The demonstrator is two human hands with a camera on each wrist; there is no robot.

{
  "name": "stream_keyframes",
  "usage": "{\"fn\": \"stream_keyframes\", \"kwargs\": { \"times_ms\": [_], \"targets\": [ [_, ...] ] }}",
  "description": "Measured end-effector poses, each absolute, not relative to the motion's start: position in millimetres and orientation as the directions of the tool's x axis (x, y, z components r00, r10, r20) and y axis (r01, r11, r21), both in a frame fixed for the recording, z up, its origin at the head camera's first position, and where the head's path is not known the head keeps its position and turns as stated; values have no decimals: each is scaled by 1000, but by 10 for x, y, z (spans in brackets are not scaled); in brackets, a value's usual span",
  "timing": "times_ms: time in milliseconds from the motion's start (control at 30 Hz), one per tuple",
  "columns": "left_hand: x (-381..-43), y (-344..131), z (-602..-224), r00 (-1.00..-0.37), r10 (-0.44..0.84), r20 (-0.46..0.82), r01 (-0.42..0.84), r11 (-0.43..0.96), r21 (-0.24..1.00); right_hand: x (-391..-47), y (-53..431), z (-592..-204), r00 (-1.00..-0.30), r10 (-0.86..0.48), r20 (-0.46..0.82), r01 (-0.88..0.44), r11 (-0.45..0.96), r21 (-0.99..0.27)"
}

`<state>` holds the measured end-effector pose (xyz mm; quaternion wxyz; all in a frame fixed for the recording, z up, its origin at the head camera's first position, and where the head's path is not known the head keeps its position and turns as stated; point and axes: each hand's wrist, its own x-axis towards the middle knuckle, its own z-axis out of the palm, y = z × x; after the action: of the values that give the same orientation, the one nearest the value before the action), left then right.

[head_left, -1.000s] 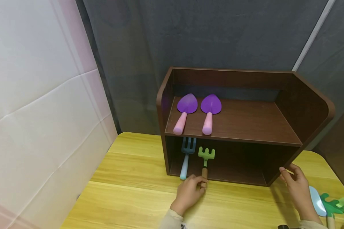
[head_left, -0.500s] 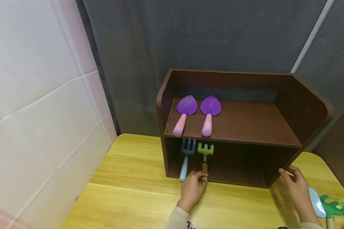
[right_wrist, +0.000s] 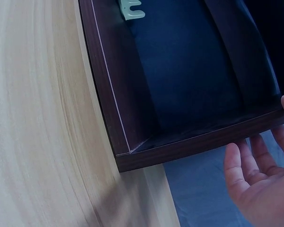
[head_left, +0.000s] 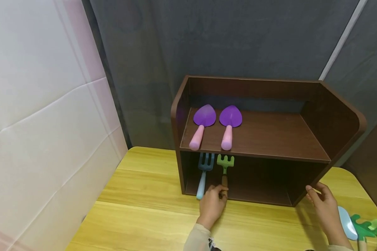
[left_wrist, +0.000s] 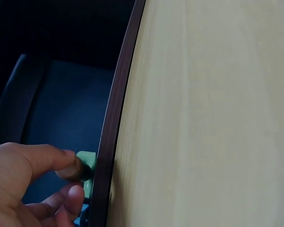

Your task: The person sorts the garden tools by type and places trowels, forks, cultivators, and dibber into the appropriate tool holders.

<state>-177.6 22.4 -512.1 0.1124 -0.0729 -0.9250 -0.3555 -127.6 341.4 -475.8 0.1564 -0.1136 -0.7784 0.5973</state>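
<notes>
My left hand (head_left: 212, 206) pinches the wooden handle (head_left: 224, 181) of a small green hand rake (head_left: 225, 161) at the front of the lower shelf. In the left wrist view, thumb and finger hold the handle's end near the shelf's front edge. Beside it on the left lies a blue hand fork (head_left: 206, 162) with a light blue handle. On the right, my right hand (head_left: 325, 205) grips the side panel of the dark brown two-tier shelf (head_left: 282, 157), thumb and fingers on opposite sides of it in the right wrist view (right_wrist: 260, 179).
Two purple trowels (head_left: 204, 115) with pink handles lie on the upper tier's left side. Right of my right hand, a light blue tool (head_left: 347, 223) and several green tools (head_left: 362, 228) lie on the yellow wooden table (head_left: 138, 209). A grey curtain (head_left: 238, 38) hangs behind.
My left hand has moved slightly forward with the green rake, which now sits a little deeper in the lower tier. The right hand stays on the side panel.
</notes>
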Motion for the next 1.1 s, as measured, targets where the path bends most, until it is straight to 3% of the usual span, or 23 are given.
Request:
{"fn": "stream_keyframes", "kwargs": {
  "times_ms": [400, 700, 1100],
  "targets": [
    [-1799, 267, -5153, -949, 13, 316, 215, 759, 614, -1275, 3397, -4765, -926, 360, 114, -24, 246, -969],
    [-1794, 244, -5115, -983, 8, 185, 129, 747, 652, -1282, 3391, -4775, -925, 357, 131, -53, 218, -974],
    [-1742, 191, -5012, -983, 30, 183, 158, 651, 743, -1280, 3401, -4772, -924, 365, 118, -36, 223, -974]
  ]
}}
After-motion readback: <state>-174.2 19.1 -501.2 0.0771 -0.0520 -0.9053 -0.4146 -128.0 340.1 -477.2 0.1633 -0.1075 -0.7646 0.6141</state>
